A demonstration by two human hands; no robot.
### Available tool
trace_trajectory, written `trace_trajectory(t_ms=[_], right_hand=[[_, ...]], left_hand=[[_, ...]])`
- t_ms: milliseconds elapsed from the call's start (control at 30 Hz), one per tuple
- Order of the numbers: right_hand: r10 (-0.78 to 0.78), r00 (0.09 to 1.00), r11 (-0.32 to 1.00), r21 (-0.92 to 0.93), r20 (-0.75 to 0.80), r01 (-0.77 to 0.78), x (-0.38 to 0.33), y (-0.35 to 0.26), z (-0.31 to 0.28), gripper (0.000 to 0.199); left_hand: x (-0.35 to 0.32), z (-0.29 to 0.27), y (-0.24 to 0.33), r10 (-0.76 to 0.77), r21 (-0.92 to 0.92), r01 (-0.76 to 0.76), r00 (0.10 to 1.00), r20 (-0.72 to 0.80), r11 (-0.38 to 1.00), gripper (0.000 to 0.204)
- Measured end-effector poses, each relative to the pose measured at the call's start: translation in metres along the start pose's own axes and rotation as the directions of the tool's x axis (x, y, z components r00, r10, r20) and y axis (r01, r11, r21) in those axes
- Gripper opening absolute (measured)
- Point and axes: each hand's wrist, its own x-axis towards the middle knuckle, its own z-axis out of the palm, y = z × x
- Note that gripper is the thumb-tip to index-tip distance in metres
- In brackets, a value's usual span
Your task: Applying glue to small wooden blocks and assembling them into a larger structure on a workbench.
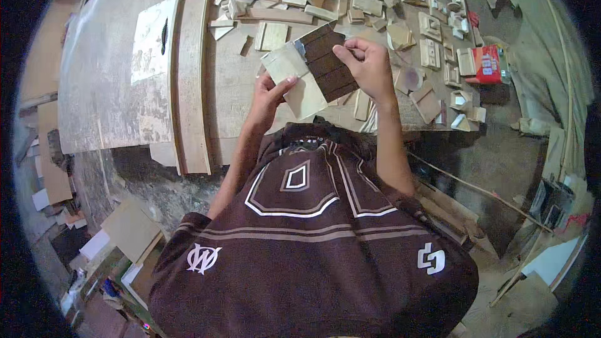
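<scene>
Above the near edge of the workbench, my left hand (268, 97) grips a thin pale wooden panel (305, 95), its thumb on top and the other fingers mostly hidden underneath. Against that panel lies a dark brown panel (328, 66) crossed by several straight lines, with a notched far edge. A greyish patch shows at its upper left corner. My right hand (370, 66) is closed at the dark panel's right edge, thumb and forefinger pinched together. Whether the two panels are joined cannot be seen.
Wood offcuts (275, 14) are heaped at the back of the bench. Small wooden assemblies (430, 53) stand in rows to the right, beside a red box (489, 64). Long wooden strips (190, 87) run front to back at the left, near a large pale board (100, 100).
</scene>
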Motion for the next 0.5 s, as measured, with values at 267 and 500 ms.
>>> trace_trajectory(t_ms=[267,500], right_hand=[[-0.089,0.995,0.996,-0.001,-0.04,0.089,0.003,0.026,0.007,0.021],[-0.007,1.0,0.999,0.032,-0.03,0.008,0.005,0.079,0.024,0.031]], left_hand=[[-0.002,-0.002,0.0,-0.032,0.052,0.032,0.999,-0.002,0.998,0.041],[0.024,-0.033,-0.035,-0.052,0.221,0.042,0.998,0.038,0.974,0.038]])
